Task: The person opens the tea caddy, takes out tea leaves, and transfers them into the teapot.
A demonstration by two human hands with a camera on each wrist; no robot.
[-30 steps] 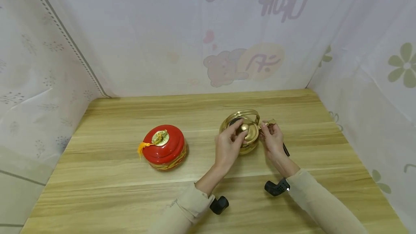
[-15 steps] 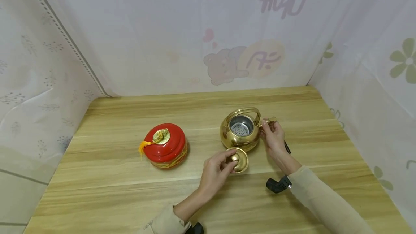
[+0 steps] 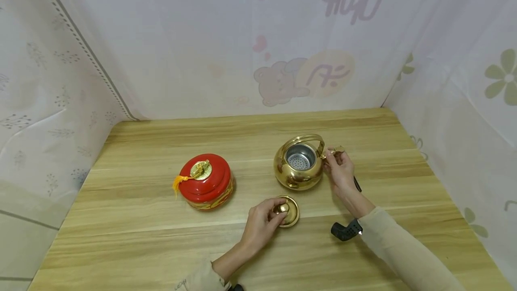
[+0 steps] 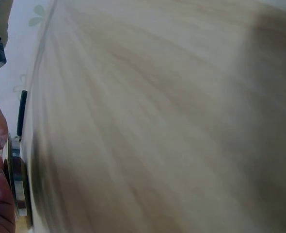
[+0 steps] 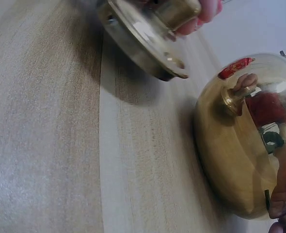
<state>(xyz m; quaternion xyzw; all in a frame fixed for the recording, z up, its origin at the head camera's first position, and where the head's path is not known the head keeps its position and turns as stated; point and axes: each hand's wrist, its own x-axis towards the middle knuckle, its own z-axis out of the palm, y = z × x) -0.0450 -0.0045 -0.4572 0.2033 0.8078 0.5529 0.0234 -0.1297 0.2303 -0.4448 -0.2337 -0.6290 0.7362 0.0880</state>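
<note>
My left hand (image 3: 258,223) pinches the round knob of a gold teapot lid (image 3: 294,216) between thumb and fingers. The right wrist view shows the lid (image 5: 143,41) tilted, close over the table, with its shadow below. Behind it stands the gold teapot (image 3: 295,179), uncovered, with its arched handle (image 3: 304,137) upright. A silver strainer (image 3: 300,160) with small holes shows in its mouth. My right hand (image 3: 341,172) is at the teapot's right side, its fingers curled around a short gold part (image 3: 338,149) like a spout. In the right wrist view the teapot (image 5: 230,150) reflects both hands.
A red lidded jar (image 3: 214,174) with a gold medallion and a yellow tassel (image 3: 179,180) stands to the left on the wooden table (image 3: 161,246). A thin black rod (image 3: 357,184) shows beside my right wrist. Patterned cloth walls (image 3: 194,57) enclose the back and sides.
My left hand has lifted the lid off the teapot and brought it toward me and slightly left, uncovering the strainer. My right hand stays at the teapot's side.
</note>
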